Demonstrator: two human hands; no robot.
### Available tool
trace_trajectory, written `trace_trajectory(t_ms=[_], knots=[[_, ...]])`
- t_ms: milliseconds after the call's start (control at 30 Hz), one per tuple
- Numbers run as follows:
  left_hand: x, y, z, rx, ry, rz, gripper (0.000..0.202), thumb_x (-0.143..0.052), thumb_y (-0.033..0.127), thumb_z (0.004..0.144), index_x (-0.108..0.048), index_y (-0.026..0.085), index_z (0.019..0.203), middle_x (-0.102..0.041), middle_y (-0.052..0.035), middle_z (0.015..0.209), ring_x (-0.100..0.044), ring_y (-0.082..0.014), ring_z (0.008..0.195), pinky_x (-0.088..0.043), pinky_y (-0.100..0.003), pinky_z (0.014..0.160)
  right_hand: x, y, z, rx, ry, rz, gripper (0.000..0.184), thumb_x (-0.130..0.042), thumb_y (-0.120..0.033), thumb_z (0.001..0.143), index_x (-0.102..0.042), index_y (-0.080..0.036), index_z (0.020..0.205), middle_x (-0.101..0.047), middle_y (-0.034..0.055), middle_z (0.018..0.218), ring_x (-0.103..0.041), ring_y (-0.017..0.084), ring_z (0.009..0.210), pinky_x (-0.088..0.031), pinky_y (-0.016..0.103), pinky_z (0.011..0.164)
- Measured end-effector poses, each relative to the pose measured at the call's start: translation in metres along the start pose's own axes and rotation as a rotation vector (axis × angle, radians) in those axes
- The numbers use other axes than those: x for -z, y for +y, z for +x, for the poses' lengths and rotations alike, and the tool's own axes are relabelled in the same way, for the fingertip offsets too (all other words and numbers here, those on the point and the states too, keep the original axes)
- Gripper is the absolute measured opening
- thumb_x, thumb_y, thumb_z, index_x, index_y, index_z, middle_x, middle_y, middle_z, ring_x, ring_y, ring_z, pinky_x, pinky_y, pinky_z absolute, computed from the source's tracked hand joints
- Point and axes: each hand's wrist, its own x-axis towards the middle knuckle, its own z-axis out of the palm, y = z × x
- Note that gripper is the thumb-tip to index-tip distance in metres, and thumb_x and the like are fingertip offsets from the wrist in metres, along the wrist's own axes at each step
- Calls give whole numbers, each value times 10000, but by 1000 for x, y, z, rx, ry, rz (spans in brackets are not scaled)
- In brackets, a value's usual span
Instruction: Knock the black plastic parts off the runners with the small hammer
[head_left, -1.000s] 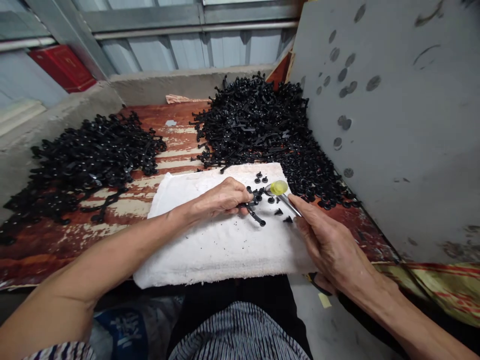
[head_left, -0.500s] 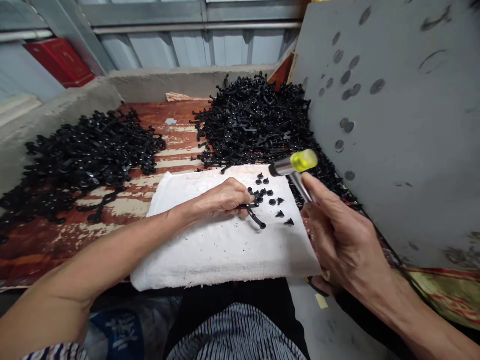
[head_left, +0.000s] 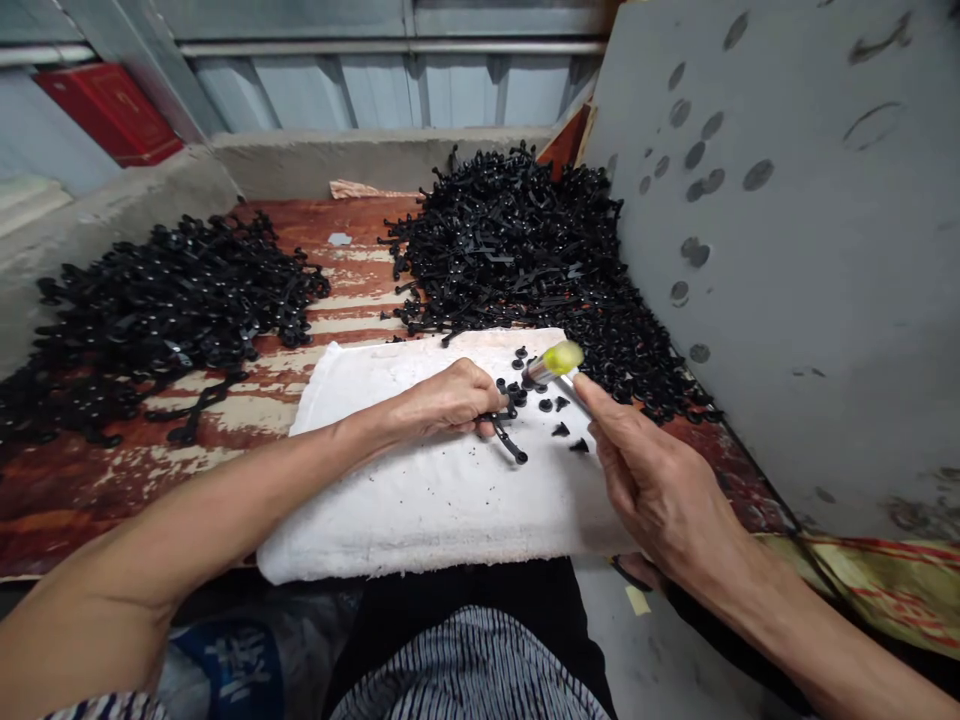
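Note:
My left hand (head_left: 448, 397) is closed on a black plastic strip (head_left: 509, 440) and pins it to the white cloth pad (head_left: 420, 500). My right hand (head_left: 645, 480) grips a small hammer (head_left: 551, 364) with a metal shaft and a yellow-green head. The hammer head hangs low, right over the black pieces at the left hand's fingertips. Several small loose black studs (head_left: 559, 430) lie on the pad beside the strip.
A large heap of black plastic parts (head_left: 517, 250) lies behind the pad, another heap (head_left: 157, 310) at the left on the worn red board (head_left: 352, 260). A grey panel (head_left: 787, 250) stands at the right. A concrete ledge (head_left: 375, 160) runs along the back.
The hammer was down on the parts, rose up and to the right half a second ago, and has come down again over the strip. My left hand has stayed in place.

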Motion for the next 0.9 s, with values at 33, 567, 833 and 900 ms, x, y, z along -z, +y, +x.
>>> trace_trajectory(t_ms=[33, 567, 833, 900], knots=[[0, 0, 0, -4, 0, 2, 256, -563, 154, 816, -540, 146, 562, -612, -34, 492, -343, -32, 298, -162, -195, 320, -1, 1, 0, -3, -4, -3, 531, -412, -154, 875, -548, -223, 1384, -693, 98, 863, -673, 247, 763, -569, 390, 684], [-11, 10, -32, -435, -279, 377, 223, -488, 118, 809, -537, 155, 595, -447, 59, 503, -346, -51, 451, -260, -194, 446, -2, -25, 50, -353, -241, 718, 235, -674, -336, 705, -561, -181, 569, -433, -51, 519, -343, 80, 489, -247, 218, 435], [-15, -8, -43, -99, 130, -338, 359, -719, 312, 772, -506, 166, 1022, -643, -16, 755, -613, -128, 610, -441, -226, 496, -9, -25, 47, -466, -123, 816, 245, -579, -420, 794, -551, -193, 706, -368, -93, 453, -270, 63, 369, -235, 223, 376], [-21, -8, -43, -38, 86, -533, 286, -721, 257, 776, -509, 162, 942, -656, -27, 775, -633, -129, 606, -479, -240, 504, -11, -26, 49, -477, -103, 819, 252, -588, -428, 795, -555, -190, 719, -385, -88, 464, -286, 63, 370, -242, 224, 377]])
